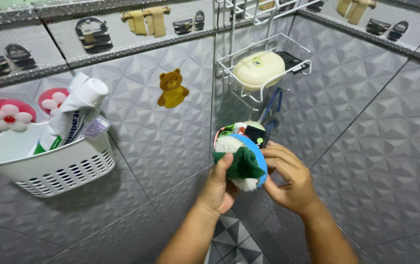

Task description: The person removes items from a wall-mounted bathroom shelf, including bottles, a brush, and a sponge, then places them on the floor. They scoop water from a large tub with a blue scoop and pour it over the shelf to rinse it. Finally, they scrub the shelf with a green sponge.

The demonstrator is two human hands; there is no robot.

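My left hand point(218, 188) presses a green and white scrub pad point(241, 166) against a small blue round container point(261, 164). My right hand point(290, 178) grips that container from the right side. The container is tipped toward me and holds several small items, among them a black one point(255, 134), at its far rim. Both hands are raised in front of a tiled corner.
A white wall basket point(53, 168) at left holds a toothpaste tube point(75, 115) and toothbrushes. A yellow bear hook point(172, 89) sticks to the grey tiles. A white wire corner rack point(234, 78) carries a cream soap box point(259, 69). Blue handles point(274, 105) hang below it.
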